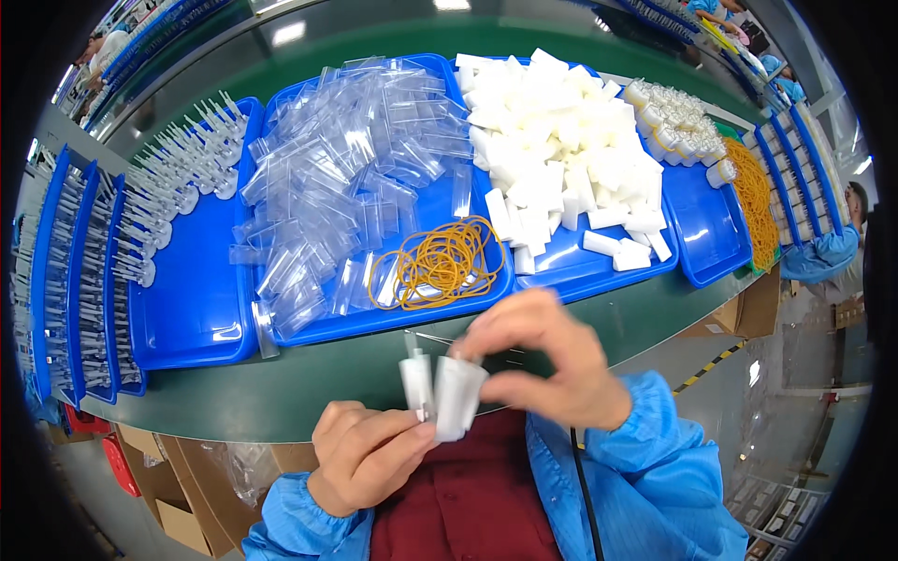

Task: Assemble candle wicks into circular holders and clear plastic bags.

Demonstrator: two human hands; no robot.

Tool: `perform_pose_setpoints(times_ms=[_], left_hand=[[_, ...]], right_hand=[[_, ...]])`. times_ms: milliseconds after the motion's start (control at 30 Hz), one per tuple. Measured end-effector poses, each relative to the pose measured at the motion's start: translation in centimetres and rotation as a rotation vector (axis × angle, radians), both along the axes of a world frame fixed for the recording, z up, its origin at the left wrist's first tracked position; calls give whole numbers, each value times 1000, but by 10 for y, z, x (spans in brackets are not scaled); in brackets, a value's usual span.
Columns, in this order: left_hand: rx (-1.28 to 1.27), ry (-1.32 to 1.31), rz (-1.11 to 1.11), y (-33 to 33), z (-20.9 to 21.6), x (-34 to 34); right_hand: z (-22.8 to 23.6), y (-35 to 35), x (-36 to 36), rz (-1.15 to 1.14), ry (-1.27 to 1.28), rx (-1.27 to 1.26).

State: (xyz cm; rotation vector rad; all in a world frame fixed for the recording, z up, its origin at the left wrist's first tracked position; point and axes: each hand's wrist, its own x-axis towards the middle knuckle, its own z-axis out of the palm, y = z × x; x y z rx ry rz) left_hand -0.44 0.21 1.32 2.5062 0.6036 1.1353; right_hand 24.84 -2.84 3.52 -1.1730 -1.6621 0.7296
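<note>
Our left grip [363,455] has a white tube [415,381] pinched. Our right grip [554,366] clasps foam [456,400] beside it, kinda blurry.

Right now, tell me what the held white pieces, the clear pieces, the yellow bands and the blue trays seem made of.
Held white pieces: perhaps foam or plastic, matte-looking; blur leaves it open.
Clear pieces: probably thin plastic, glossy, see-through with bright glints.
Yellow bands: likely rubber, dull, thin loops in a loose tangle.
Blue trays: likely moulded plastic, smooth, shiny where light reflects.
</note>
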Motion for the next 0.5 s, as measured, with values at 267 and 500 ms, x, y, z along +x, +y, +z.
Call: perform_pose_setpoints(times_ms=[267, 500], left_hand=[[31, 270, -77, -3, 6, -15], [-13, 276, -73, -8, -5, -16]], right_hand=[[22, 13, 102, -375, -1162, 90], [24, 38, 99, -186, -1186, 74]])
